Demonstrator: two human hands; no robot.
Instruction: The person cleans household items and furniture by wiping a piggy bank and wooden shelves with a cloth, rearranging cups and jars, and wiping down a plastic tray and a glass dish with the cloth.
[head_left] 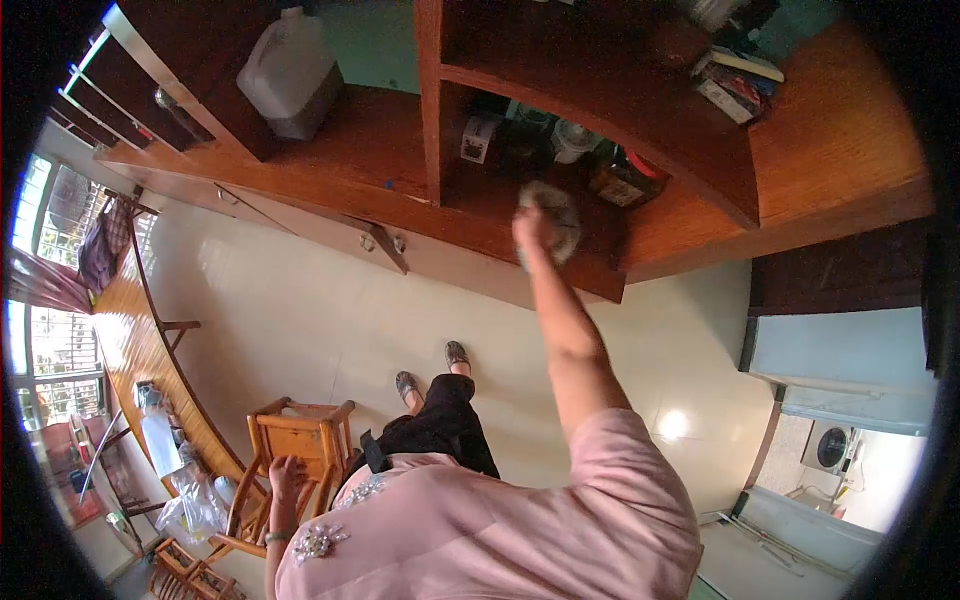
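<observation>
My right hand is stretched forward to the wooden shelf, fingers closed on a greyish cloth that lies against the shelf board. Just behind the cloth stand a dark jar with a red lid, a clear glass jar and a box with a white label. Down at my side, my left hand hangs in front of a wooden chair, its fingers loosely apart and holding nothing.
A large whitish plastic jug stands in the left shelf compartment. Small boxes rest on the upper right board. At the left, a long wooden bench carries bags. A doorway opens at the right.
</observation>
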